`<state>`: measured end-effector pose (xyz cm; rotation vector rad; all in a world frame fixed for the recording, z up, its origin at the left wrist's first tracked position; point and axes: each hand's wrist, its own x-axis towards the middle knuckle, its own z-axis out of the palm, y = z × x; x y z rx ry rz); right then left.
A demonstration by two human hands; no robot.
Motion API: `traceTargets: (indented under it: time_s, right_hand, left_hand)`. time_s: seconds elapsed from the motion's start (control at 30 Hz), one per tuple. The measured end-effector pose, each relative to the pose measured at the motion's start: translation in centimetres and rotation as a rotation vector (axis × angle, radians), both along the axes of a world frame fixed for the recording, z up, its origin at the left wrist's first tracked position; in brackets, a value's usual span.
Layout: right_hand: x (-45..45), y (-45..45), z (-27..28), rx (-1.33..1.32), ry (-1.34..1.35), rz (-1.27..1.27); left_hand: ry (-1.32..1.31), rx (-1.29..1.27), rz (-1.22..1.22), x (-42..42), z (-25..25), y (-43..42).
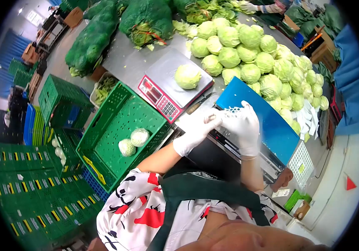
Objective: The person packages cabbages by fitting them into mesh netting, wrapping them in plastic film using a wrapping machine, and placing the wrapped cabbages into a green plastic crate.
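My left hand (199, 129) wears a white glove, its fingers pinched on one edge of a white foam net sleeve (232, 111). On the other side of the sleeve, my gloved right hand (246, 127) grips it too, partly covering it. Both hands are above the near edge of a machine with a blue top (267, 121). Just beyond them, a single peeled cabbage (188, 76) rests on the plate of a red-and-white digital scale (158, 98). Two wrapped cabbages (133, 142) lie in the green crate (104, 125) on my left.
A large heap of cabbages (250, 54) covers the table beyond the blue top. Green mesh sacks (146, 21) lie at the back. Loose white sleeves (306, 119) and a white perforated tray (301, 163) are at right. Stacked green crates (16, 184) stand left. Another person's gloved hand (248, 7) shows far off.
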<state>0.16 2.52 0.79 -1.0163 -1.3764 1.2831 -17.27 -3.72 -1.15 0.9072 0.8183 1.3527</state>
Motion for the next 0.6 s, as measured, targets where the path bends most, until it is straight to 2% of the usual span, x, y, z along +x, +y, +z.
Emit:
traceTargets:
  time_s: [0.03, 0.07, 0.1, 0.17, 0.2, 0.27, 0.3, 0.33, 0.37, 0.43, 0.47, 0.5, 0.53, 0.57, 0.6]
  right_hand:
    - [0.4, 0.3, -0.4, -0.196, 0.214, 0.114]
    - [0.5, 0.2, -1.0, -0.408, 0.429, 0.207]
    - [0.2, 0.2, -1.3, -0.818, 0.827, 0.216]
    - [-0.9, -1.4, -2.7, -0.690, 0.479, 0.495]
    - [-0.3, -0.6, -2.2, -0.671, 0.433, 0.672]
    - [0.6, 0.8, -0.6, -0.572, 0.330, 1.029]
    - [0.6, 1.8, 0.1, -0.314, 0.298, 1.068]
    - [-0.1, 2.2, 0.8, -0.208, 0.388, 0.935]
    - [-1.1, 2.7, 1.4, -0.247, 0.734, 0.937]
    - [-0.5, 2.2, 2.5, -0.526, 0.738, 0.484]
    - [-0.5, 2.8, 1.5, -0.608, 0.740, 0.388]
    - [-0.5, 3.4, 0.4, -0.686, 0.744, 0.288]
    - [0.4, 5.3, -2.6, -0.604, 0.550, 0.494]
    - [-0.4, 6.2, -2.5, -0.465, 0.239, 0.540]
    - [-1.3, 7.1, -2.5, -0.316, -0.068, 0.578]
  left_hand:
    - [-0.104, -0.017, -0.049, -0.8, -0.2, -0.1]
    - [-0.336, -0.004, -0.054, -0.9, 0.4, 0.0]
    - [-0.449, -0.077, -0.028, -1.5, 1.8, -0.1]
    - [-0.555, -0.156, -0.017, -2.8, 2.7, -0.2]
    - [-0.604, -0.208, -0.040, -3.4, 2.1, -0.4]
    - [-0.421, -0.263, -0.192, -4.4, 0.8, -1.4]
    - [-0.330, -0.287, -0.267, -4.6, -0.4, -1.7]
    - [-0.127, -0.237, -0.386, -3.2, -3.2, -2.5]
    - [0.058, -0.145, -0.339, -3.3, -3.8, -3.3]
    - [0.418, 0.037, -0.240, -4.4, -4.5, -4.7]
    - [0.138, -0.347, -0.393, -5.1, 0.3, -3.0]
    - [0.121, -0.266, -0.240, -7.0, -1.0, -2.5]
    - [-0.198, -0.161, -0.178, -7.4, 0.1, -1.9]
    - [-0.514, -0.054, -0.111, -7.7, 1.2, -1.4]
    - [-0.455, -0.040, -0.062, -8.6, 0.8, -1.3]
